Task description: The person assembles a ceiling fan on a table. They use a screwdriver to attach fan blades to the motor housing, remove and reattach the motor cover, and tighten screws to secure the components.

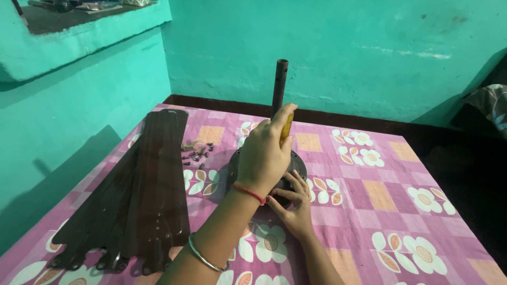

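On the bed, under a pink floral sheet (391,200), everything sits around the two hands. Largest item: stack of dark brown ceiling fan blades (142,184), well left of the fingers, lying flat, fanned slightly, mounting ends with holes toward the camera. Next: ceiling fan motor housing (298,161), dark round disc with small holes along its rim, flat on the sheet directly under both hands. Dark metal downrod (279,84) stands upright from its centre, rising above the left hand's knuckles, hole near the top end. Left hand (262,158), red thread on wrist and metal bangle lower on the forearm, fingers curled tight around a yellow tool handle (286,128); tip is hidden, can't tell the tool type. Right hand (297,208) rests just below, fingers spread apart and pressed flat on the near edge of the housing, holding nothing. Smallest: loose pile of dark screws (196,152) on the sheet, between the blades and the housing, left of the fingers.
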